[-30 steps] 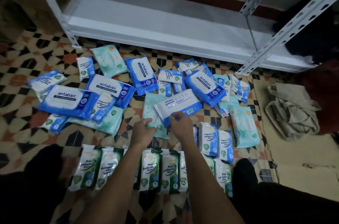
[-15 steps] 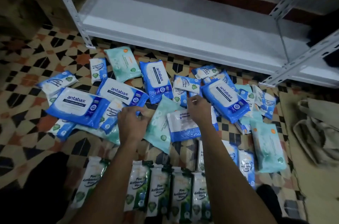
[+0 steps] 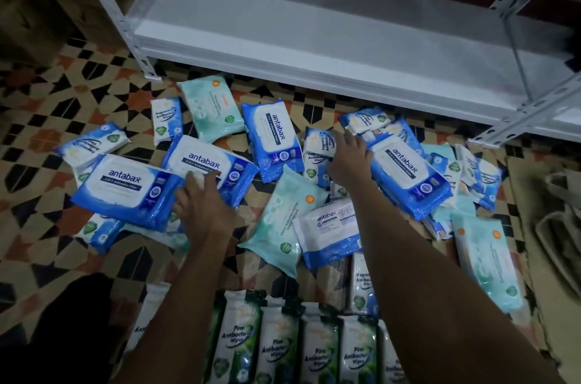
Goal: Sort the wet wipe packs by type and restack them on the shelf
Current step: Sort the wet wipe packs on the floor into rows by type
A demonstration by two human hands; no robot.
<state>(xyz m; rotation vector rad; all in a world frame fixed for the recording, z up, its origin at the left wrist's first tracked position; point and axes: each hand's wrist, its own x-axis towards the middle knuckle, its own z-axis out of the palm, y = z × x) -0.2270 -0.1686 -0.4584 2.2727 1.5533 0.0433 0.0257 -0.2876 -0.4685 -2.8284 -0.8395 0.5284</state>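
Our left hand (image 3: 204, 204) lies with spread fingers on the near edge of a large blue antabax pack (image 3: 209, 165), touching it but not yet closed around it, so we judge this hand as released. Our right hand (image 3: 347, 160) reaches farther, and its fingers press on a small Fragrance Antibacterial Wipes pack (image 3: 319, 143); whether the thumb already pinches the pack we cannot tell, because the hand covers it. This small pack lies directly under the right fingertips, with its long axis pointing away from us toward the white metal shelf (image 3: 314, 38), and it rests partly on other small packs of the same type. The right hand is clearly the nearer one to it, and the left hand is well apart. The pack is white and blue, soft and glossy, so it probably slides easily on its neighbours. A second large antabax pack (image 3: 408, 173) lies just beside the right hand, on its right side. The green Pine Antibacterial Wipes packs (image 3: 276, 346) already stand in a row near us, so we judge that sorting is partly done, and no pack is on the shelf yet.
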